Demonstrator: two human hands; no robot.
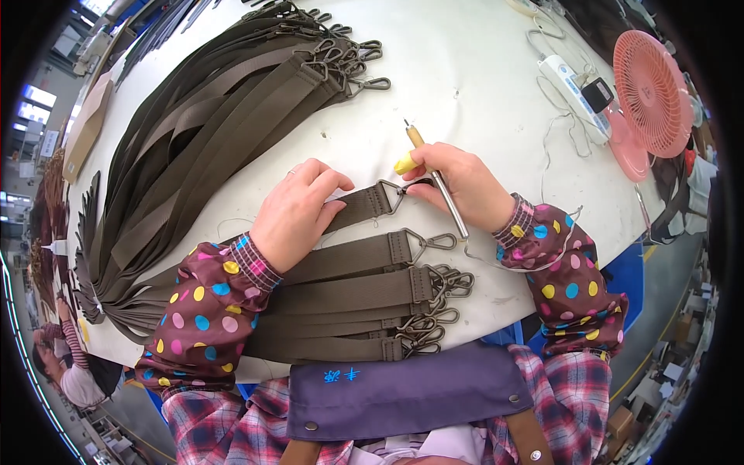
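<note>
Two bare hands meet over one dark olive strap (361, 207), which lies on a white worktable (496, 93) between a fanned bundle of similar straps (209, 124) and a row of clipped straps (341, 294) nearer the body. The left hand (301, 213) bends over the webbing, thumb and forefinger slightly parted; whether they press on it cannot be told. The right hand (463, 186) grips a slim corded tool (449, 203), its tip pointing away from the wearer, while the thumb comes close to the dark clip (419, 183) beside the strap's metal ring (399, 200); fingers partly cover the clip. The webbing looks light and pliant, likely to bend and drape freely yet hard to damage, with a woven face that should give fair grip. Its stitched end (380, 199) appears thicker and stiffer, probably the surest place to pinch, just behind the ring. The metal hardware, by its look, is the heavier part, smooth and apt to swing or slip unless held firmly. The tool seems best held by its shaft, clear of the tip.
</note>
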